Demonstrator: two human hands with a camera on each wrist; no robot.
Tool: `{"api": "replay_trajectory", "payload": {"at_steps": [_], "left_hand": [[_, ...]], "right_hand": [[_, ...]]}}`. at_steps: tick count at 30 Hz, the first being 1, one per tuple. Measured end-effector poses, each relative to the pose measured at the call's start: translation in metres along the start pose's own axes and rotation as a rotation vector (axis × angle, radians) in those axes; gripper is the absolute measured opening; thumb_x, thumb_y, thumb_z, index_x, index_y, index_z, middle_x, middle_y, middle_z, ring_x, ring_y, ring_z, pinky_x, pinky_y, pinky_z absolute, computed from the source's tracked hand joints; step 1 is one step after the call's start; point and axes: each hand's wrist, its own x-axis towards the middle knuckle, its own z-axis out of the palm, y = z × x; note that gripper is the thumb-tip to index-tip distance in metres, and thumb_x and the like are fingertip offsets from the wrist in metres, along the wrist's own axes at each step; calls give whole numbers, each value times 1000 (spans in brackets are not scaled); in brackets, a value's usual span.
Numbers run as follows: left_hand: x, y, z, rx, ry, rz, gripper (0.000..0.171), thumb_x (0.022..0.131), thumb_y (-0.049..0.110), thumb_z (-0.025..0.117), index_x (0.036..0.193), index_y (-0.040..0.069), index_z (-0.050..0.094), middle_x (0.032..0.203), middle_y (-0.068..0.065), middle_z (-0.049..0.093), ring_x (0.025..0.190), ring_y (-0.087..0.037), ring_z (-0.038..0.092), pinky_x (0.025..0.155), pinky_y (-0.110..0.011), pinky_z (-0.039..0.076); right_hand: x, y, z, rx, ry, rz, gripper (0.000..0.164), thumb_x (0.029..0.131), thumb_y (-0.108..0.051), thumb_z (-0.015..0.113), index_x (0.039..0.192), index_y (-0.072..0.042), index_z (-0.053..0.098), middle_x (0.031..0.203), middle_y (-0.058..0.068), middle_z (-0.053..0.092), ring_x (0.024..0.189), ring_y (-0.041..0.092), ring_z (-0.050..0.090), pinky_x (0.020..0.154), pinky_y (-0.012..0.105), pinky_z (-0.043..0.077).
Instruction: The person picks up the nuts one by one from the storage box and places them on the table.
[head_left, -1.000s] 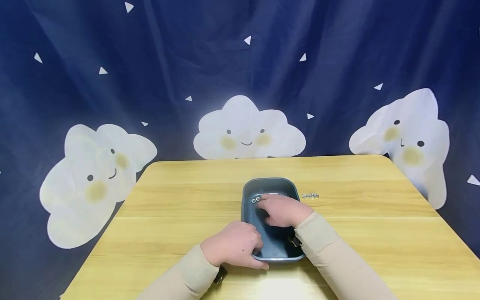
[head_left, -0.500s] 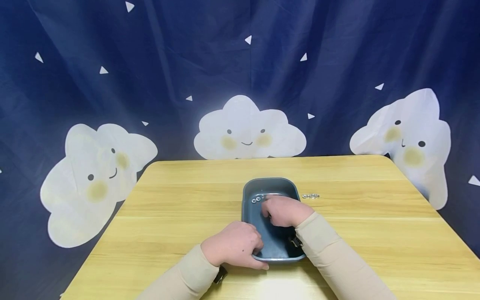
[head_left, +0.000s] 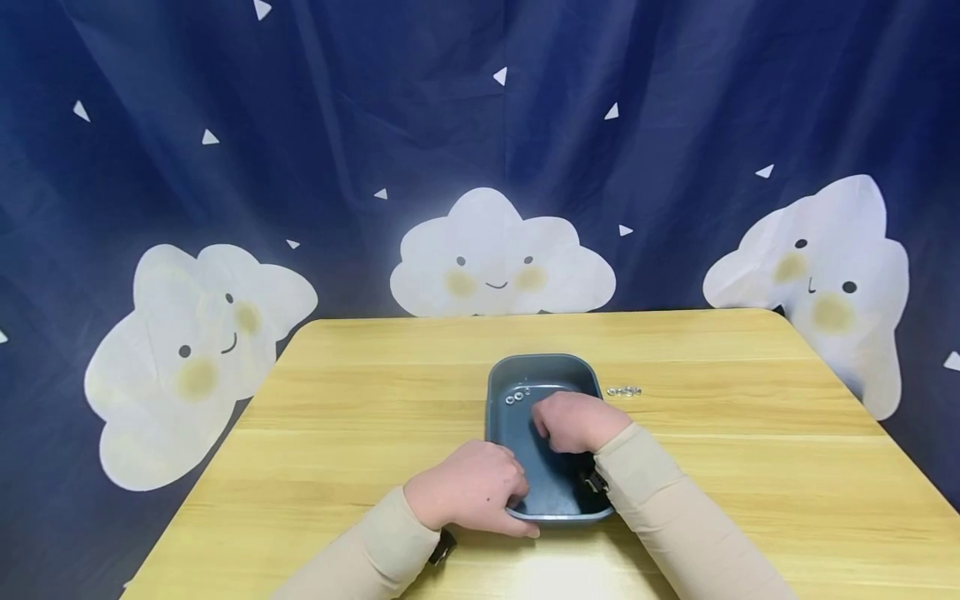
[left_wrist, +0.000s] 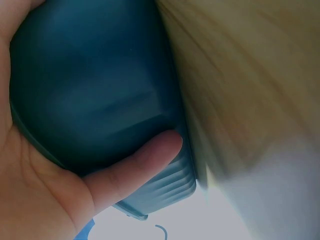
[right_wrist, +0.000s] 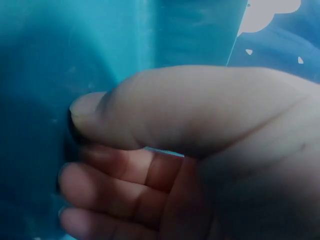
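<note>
A dark blue-grey rectangular bin [head_left: 551, 510] stands on the table. My left hand [head_left: 471, 487] grips its near left corner, fingers over the rim; the left wrist view shows the thumb [left_wrist: 137, 167] against the outer wall. Inside the bin, at the far left, small silver ring-shaped nuts [head_left: 518, 397] lie in a short row. My right hand [head_left: 576, 422] reaches into the bin, just right of that row. Its fingers [right_wrist: 95, 192] are curled beneath the thumb, with the fingertips low at the floor. Whether a nut is between them is hidden.
Several more silver nuts [head_left: 624, 391] lie in a row on the table, close to the bin's right wall. The wooden table [head_left: 360, 392] reaches back to a dark blue curtain [head_left: 337, 125] printed with clouds.
My right hand has drawn slightly to the right inside the bin, uncovering a third nut at the right end of the row. The left hand keeps its hold on the bin.
</note>
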Motion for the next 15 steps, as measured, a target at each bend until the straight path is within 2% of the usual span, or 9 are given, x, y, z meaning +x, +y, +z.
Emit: {"api": "replay_trajectory", "payload": {"at_steps": [8,15], "left_hand": [[0,0,0,-21,2,-6,52,81,68,69,54,30,47,57,20,38,57,2,40,52,-19,33],[0,-1,3,-18,8,-10,53,81,69,69,53,30,45,57,21,39,58,2,41,53,-19,33]], "right_hand": [[0,2,-4,17,4,3,19,76,-7,72,75,-19,58,70,-6,55,66,13,52,66,32,48],[-2,4,-11,41,43,0,18,79,-9,72,76,-18,56,70,-6,53,64,14,51,64,34,46]]}}
